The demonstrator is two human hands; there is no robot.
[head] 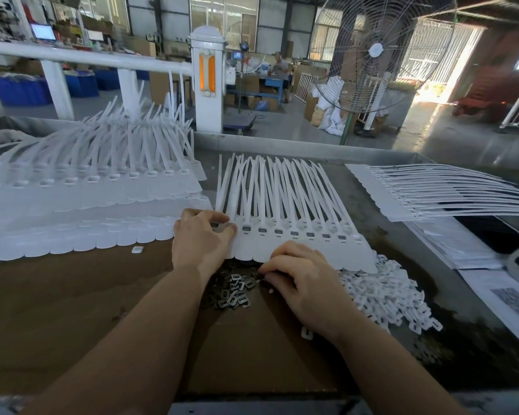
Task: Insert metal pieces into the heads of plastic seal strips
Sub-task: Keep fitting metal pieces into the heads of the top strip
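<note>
A joined row of white plastic seal strips (297, 244) lies across the middle of the bench, tails fanning away from me. Most heads (294, 233) along the row show a dark metal piece set in them. My left hand (201, 241) rests on the row's left end, its fingertips curled onto the leftmost head. A heap of small grey metal pieces (232, 290) lies on the brown cardboard just below the row. My right hand (300, 280) sits at the heap's right edge, fingers curled and pinching among the pieces.
Stacked rows of seal strips (87, 202) fill the left of the bench. A pile of small white plastic caps (384, 298) lies to the right. More flat strips (432, 190) and printed sheets (507, 298) lie at far right. A standing fan (372, 52) rises behind.
</note>
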